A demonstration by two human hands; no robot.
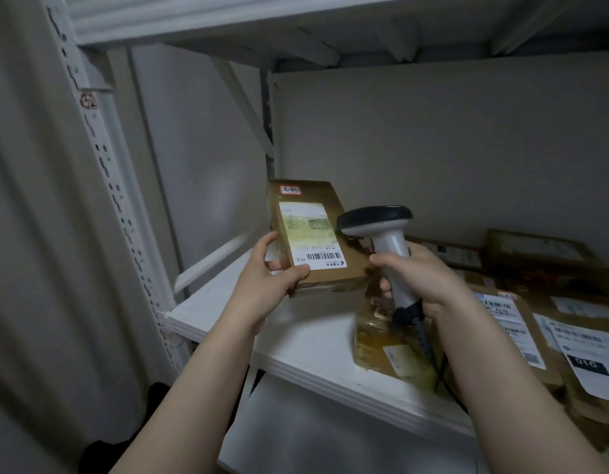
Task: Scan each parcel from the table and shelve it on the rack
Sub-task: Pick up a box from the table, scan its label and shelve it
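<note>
Two hands are up at the rack, both occupied. The left hand (272, 273) grips the near-left corner of a parcel (316, 213), thumb across the corner of its label (309, 234) and fingers round the left side. The right hand (416, 271) is wrapped round the handle of a scanner (386, 239), whose dark head sits just beside the parcel's right edge. Its cable drops past the wrist. Whether the scanner window faces the barcode (325, 256) cannot be told from this angle.

Parcel: a brown box, label up, barcode at the near end, and a small handwritten tag (291, 189) at the far end. It is held tilted over the left end of the white shelf (227, 302). Contact with the board is uncertain.

Below the right hand, a tape-wrapped parcel (388, 347) sits at the shelf's front edge. Further right, more labelled parcels (535, 323) lie close together on the same shelf, some overlapping. A slotted upright (101, 159) stands at the left.

Progress, as judged:
- Several parcels are already shelved, so the task is well past its start.
- The parcel in hand has reached the shelf but is not released, and whether it has been scanned cannot be read.
- The table is out of view, so the number remaining is unknown.
- Left to do: confirm the scan, set this parcel down and let go, then go on to any parcels left on the table.
</note>
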